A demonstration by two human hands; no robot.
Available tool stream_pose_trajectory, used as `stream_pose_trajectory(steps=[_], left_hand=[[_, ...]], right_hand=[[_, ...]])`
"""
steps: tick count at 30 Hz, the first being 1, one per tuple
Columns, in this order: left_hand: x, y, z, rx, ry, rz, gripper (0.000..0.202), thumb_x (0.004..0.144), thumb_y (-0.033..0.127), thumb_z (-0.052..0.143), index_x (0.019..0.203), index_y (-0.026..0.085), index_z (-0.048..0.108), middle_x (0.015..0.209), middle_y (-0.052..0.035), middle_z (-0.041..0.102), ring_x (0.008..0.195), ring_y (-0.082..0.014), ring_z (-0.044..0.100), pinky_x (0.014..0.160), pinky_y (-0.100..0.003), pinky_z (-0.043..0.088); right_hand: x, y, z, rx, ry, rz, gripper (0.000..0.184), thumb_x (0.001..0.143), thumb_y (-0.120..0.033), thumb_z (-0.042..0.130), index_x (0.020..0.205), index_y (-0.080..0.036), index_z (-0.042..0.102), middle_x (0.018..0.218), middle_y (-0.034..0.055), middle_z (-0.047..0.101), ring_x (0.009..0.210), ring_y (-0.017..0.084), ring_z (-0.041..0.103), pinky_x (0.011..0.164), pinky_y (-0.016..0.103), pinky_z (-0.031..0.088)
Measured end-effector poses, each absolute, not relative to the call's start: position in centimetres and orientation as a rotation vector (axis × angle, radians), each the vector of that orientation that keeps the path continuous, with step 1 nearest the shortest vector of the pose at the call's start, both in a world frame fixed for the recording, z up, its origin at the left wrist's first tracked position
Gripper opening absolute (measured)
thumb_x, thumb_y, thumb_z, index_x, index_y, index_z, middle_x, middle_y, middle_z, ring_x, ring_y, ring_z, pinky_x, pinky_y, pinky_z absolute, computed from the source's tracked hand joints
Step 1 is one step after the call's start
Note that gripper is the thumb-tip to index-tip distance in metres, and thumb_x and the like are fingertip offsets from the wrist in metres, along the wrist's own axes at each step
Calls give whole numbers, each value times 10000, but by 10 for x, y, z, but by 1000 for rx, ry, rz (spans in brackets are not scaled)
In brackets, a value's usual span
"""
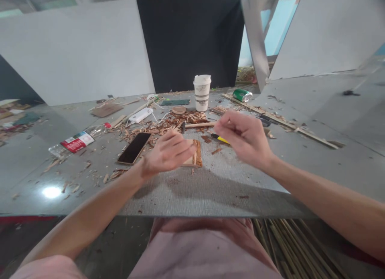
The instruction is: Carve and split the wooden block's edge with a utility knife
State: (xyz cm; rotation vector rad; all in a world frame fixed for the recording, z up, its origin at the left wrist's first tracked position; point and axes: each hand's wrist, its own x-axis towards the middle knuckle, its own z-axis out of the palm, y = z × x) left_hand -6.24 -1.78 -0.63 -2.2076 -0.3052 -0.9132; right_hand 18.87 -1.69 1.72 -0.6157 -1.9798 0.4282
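Note:
My right hand (245,138) is closed round the end of a hammer's pale wooden handle. The small dark hammer (200,125) reaches left, its head just beyond my left hand. My left hand (168,152) has its fingers curled over a small wooden block (197,154) on the table. Whatever these fingers grip is hidden. Reddish-brown, rough wood shows along the block's right side. Partly behind my right hand lies a yellow and black tool (221,139), its kind unclear.
Wood chips (168,128) are strewn across the grey table (186,195). A phone (134,148) and plastic bottle (75,142) lie left. Behind stand a white power strip (141,115) and lidded paper cup (201,94). A green can (242,95) and wood strip (288,120) lie right.

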Motion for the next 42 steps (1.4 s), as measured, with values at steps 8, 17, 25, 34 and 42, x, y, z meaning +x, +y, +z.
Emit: stream_pose_trajectory(steps=[8, 17, 25, 34, 42], left_hand=[[-51, -32, 1, -2191, -342, -1037, 127, 959, 82, 614, 982, 206, 630, 660, 36, 540, 696, -153, 485, 697, -322, 416], [-70, -12, -9, -2193, -449, -854, 108, 996, 118, 603, 1043, 214, 593, 720, 31, 582, 743, -165, 494, 743, -340, 425], [-54, -27, -2, -2180, -408, -844, 113, 1020, 129, 576, 965, 222, 610, 727, 36, 622, 738, -153, 533, 771, -338, 426], [-57, -5, -13, -2195, -720, -568, 262, 1049, 201, 509, 803, 182, 597, 781, -35, 642, 785, -203, 575, 790, -395, 386], [-53, -5, -19, -2327, -635, -487, 289, 1068, 239, 494, 818, 182, 626, 761, -20, 648, 748, -198, 584, 761, -388, 382]], right_hand=[[181, -8, -12, -826, -2466, 56, 165, 970, -192, 475, 815, -204, 530, 599, -50, 368, 545, 115, 268, 573, 309, 176], [175, -28, 3, -613, -2185, 183, 179, 982, -149, 502, 817, -218, 494, 602, -63, 403, 525, 100, 328, 551, 271, 247], [177, 2, -13, -906, -2294, 100, 106, 926, -167, 495, 830, -209, 515, 632, -27, 466, 572, 128, 342, 589, 308, 208], [188, 6, 0, -988, -2134, 151, 154, 943, -201, 525, 797, -219, 481, 580, -36, 498, 521, 117, 384, 582, 301, 242], [185, 2, -2, -958, -2132, 137, 152, 959, -191, 486, 810, -221, 475, 601, -24, 510, 526, 122, 389, 578, 299, 251]])
